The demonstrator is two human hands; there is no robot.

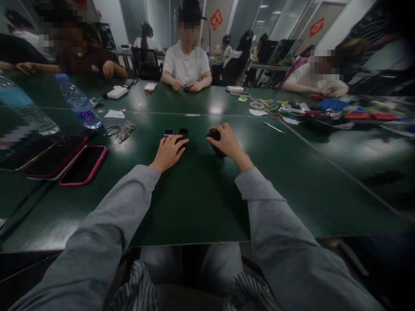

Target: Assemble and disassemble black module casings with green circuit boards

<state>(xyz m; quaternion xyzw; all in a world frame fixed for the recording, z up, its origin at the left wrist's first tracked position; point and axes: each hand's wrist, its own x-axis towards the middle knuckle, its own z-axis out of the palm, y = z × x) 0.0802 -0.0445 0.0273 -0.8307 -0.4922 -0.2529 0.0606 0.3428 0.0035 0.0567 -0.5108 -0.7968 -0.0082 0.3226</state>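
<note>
Both my arms, in grey sleeves, reach forward over a dark green table (194, 203). My left hand (168, 152) rests palm down on the table, its fingers over a small black object (181, 139) that is mostly hidden. Just beyond its fingertips lie two small dark pieces, one with a pale face (168, 132) and one black (183, 131). My right hand (227, 141) is curled around a rounded black object (216, 144), part of which shows under the fingers and palm.
Phones in red cases (82, 165) lie at the left, with water bottles (79, 103) and folded glasses (123, 130) behind them. A pen (274, 127) and a clutter of cables and tools (324, 110) lie at the right. Other people sit along the far edge.
</note>
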